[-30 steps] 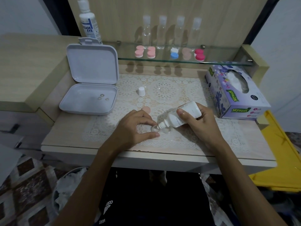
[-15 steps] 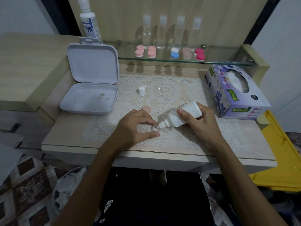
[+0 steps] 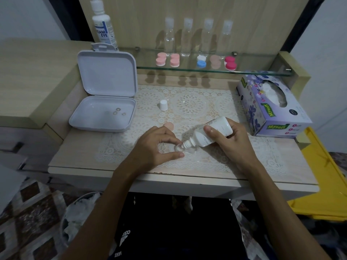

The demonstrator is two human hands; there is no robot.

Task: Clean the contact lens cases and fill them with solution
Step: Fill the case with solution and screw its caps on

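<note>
A tall white bottle (image 3: 102, 25) standing at the back left of the glass shelf (image 3: 262, 72) carries blue lettering reading "EAM" over "EYE". The purple floral tissue box (image 3: 272, 109) at the right shows "Mysoft" in green on its top and again on its near side, beside smaller words too small to read. Dark clothing (image 3: 124, 239) below the table (image 3: 281, 177) bears white adidas and VANS logos, seen upside down. Print on the small bottle (image 3: 210, 134) in the right hand (image 3: 232, 145) is illegible

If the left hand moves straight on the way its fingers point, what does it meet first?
Probably the bottle nozzle, just beyond the left hand and the clear case it pinches; depth is unclear.
</note>
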